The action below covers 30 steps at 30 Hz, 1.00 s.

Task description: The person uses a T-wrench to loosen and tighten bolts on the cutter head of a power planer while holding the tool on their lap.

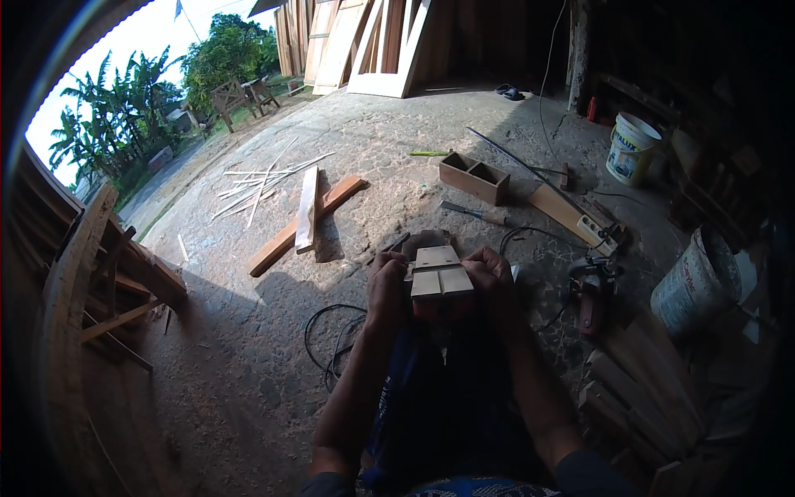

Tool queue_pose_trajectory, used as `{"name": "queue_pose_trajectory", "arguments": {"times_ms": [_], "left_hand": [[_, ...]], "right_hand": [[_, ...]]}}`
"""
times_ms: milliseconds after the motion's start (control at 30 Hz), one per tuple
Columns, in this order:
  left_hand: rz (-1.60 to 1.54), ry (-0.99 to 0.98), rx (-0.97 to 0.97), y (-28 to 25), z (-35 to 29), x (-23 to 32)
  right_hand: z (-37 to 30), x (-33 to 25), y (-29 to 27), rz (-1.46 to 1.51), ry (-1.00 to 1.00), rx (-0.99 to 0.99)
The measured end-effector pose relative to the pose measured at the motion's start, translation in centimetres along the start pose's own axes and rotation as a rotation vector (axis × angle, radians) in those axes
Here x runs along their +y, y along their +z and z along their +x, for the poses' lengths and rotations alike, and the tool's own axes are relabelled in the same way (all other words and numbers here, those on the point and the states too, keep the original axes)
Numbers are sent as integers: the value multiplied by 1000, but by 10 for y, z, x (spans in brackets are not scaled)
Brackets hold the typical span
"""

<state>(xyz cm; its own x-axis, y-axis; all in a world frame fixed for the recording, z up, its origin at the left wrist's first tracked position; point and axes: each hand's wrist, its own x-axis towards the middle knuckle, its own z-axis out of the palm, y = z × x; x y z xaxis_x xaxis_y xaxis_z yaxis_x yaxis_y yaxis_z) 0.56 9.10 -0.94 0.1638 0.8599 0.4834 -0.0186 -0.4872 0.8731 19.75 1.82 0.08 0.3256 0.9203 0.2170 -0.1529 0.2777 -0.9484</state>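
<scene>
An electric planer [441, 280] lies upside down in front of my lap, its flat pale sole facing up. A dark slot crosses the sole, a groove runs along its near part, and some red body shows below the near edge. My left hand [387, 284] is closed at the planer's left side, by the cross slot. At the opposite side my right hand [489, 272] is closed too, with curled fingers against the edge. The fingertips of both hands are partly hidden. Past the planer lies a wood-handled chisel [474, 213].
A two-compartment wooden box [474, 178] stands ahead. Two boards [306, 220] lie crossed, beside thin wood strips [257, 184]. A power tool [591, 294], a power strip [596, 234] and two buckets [633, 147] are at right. Black cable [319, 331] loops by my left arm.
</scene>
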Motion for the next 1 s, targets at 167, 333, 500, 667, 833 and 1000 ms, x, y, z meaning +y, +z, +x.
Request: {"name": "queue_pose_trajectory", "arguments": {"times_ms": [167,333,500,667,833,1000], "left_hand": [[-104,-46,0,-1,1,-3],[-193,-51,-67,2,1,-4],[-219,-238,-89,0,7,5],[-284,-299,-75,1,8,15],[-283,-281,-61,4,6,28],[-252,-304,-82,4,9,26]], "right_hand": [[-2,-5,4,-3,18,3],[-3,-11,4,-30,14,6],[-2,-8,2,-47,13,4],[-2,-9,3,-26,22,-11],[-1,-7,2,3,20,-11],[-1,-8,1,-4,16,-17]]}}
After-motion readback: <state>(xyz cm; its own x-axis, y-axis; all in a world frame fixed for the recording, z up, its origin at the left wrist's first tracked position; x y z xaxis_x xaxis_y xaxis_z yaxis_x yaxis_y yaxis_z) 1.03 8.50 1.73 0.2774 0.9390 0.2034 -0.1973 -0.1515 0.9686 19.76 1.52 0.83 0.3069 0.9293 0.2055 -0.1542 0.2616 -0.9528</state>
